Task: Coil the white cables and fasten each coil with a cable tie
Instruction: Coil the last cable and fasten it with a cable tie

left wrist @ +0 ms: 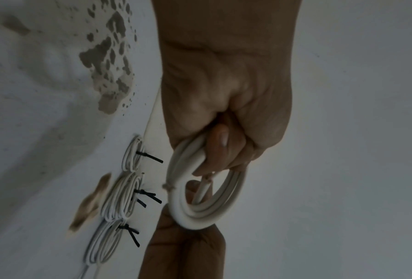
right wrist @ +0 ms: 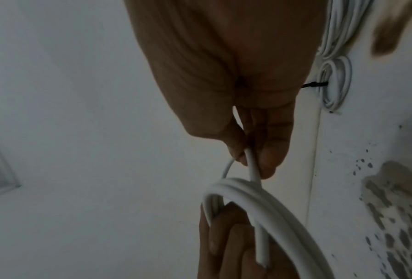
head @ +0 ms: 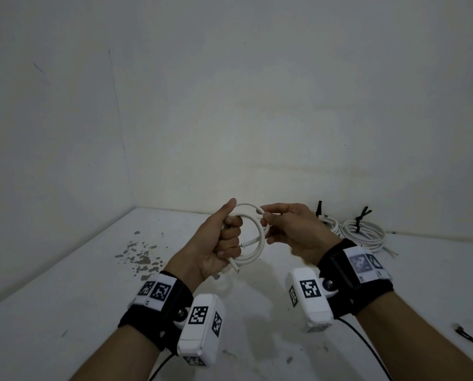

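Smooth round white cable coil [head: 250,237] (untied)

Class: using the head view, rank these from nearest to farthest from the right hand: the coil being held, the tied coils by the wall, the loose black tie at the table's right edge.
1. Held coil, in the right hand's grip.
2. Tied coils, behind right.
3. Loose black tie, near right.

Both forearms reach forward, raised, each wrist in a black strap with white camera box. Left hand [head: 221,240] fisted, thumb up, fingers curled round the cable coil [head: 250,237]. Right hand [head: 293,229] just right of the coil, palm down, fingertips [right wrist: 266,162] pinching one strand.
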`<act>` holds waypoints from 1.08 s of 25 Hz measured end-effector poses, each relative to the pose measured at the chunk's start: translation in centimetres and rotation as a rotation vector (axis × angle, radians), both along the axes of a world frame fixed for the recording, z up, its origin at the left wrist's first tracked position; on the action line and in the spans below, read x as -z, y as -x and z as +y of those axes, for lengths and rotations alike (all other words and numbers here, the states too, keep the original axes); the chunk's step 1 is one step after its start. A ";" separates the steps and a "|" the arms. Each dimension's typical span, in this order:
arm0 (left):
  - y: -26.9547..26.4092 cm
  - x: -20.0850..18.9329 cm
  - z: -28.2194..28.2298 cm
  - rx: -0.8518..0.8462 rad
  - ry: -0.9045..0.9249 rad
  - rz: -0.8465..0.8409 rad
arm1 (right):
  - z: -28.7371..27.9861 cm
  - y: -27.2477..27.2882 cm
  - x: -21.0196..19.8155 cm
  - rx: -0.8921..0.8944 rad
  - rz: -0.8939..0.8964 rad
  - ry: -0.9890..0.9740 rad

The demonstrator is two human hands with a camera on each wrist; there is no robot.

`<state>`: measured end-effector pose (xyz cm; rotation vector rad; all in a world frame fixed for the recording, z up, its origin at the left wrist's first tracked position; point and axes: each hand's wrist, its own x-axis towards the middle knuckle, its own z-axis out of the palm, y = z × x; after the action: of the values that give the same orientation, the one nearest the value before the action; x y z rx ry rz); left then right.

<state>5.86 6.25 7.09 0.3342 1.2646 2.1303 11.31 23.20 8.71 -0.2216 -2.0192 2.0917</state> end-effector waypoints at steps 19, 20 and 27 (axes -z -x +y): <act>-0.6 0.2 1.6 -0.082 0.243 0.200 | -3.8 -1.2 3.2 -0.027 -0.080 -0.176; -0.6 0.2 1.7 -0.094 0.253 0.214 | -4.0 -1.5 3.3 0.034 -0.073 -0.244; 0.0 0.1 1.7 -0.250 0.244 0.172 | -4.5 -3.6 2.4 -0.045 -0.231 -0.207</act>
<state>5.83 7.97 6.99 0.2705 1.7257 2.1536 14.95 18.65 6.35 -0.4014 -2.3759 1.9403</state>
